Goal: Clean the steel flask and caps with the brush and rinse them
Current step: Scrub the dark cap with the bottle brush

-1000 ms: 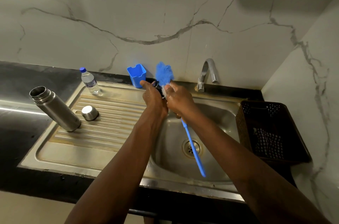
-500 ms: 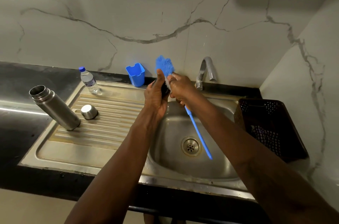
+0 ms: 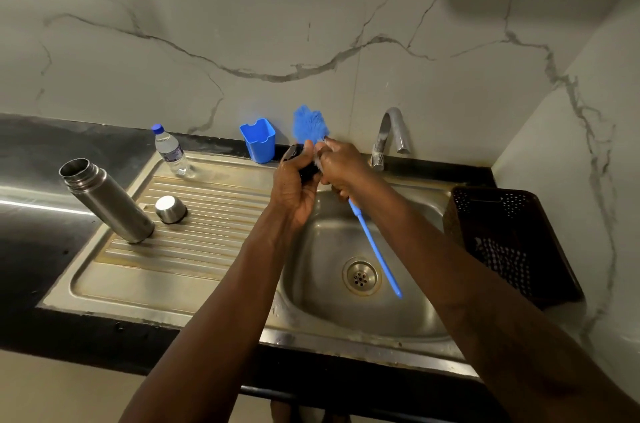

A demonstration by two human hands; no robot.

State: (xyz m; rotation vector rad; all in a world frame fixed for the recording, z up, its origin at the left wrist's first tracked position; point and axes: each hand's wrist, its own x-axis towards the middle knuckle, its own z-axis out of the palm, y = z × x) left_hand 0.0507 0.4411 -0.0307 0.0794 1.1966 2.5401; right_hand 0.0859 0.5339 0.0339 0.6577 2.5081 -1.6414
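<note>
Over the stainless-steel sink basin [image 3: 311,301], the left hand [image 3: 294,190] curls its fingers round a small dark cap [image 3: 296,157]. The right hand [image 3: 343,168] grips the long blue bottle brush [image 3: 372,244] just below its head. The brush's long axis runs diagonally, with the fluffy bristles up toward the wall and the thin handle tip down-right beside the drain. On the ribbed drainboard [image 3: 194,249] stands the open cylindrical steel flask [image 3: 107,201], its mouth upward and leaning left as seen. A domed steel cap [image 3: 170,209] sits just beside it.
</note>
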